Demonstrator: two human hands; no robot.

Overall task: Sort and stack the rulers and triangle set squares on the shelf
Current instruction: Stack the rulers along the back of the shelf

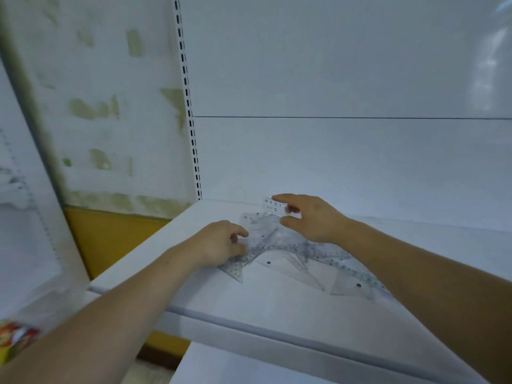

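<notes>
A loose pile of clear plastic rulers and triangle set squares point(293, 259) lies spread across the white shelf point(249, 309). My right hand point(310, 217) pinches the end of a short clear ruler point(273, 207), lifted slightly above the back of the pile, its printed numbers showing. My left hand point(221, 242) rests on the pile's left side, fingers curled onto a clear set square point(235, 268) whose corner sticks out below the hand. One long ruler point(357, 270) runs diagonally toward the right under my right forearm.
The shelf's white back panel point(332, 162) rises just behind the pile. A slotted upright point(191, 120) stands at the shelf's left back corner. Left of the shelf are a stained wall and a yellow panel point(110, 239). A lower shelf point(277, 367) shows beneath.
</notes>
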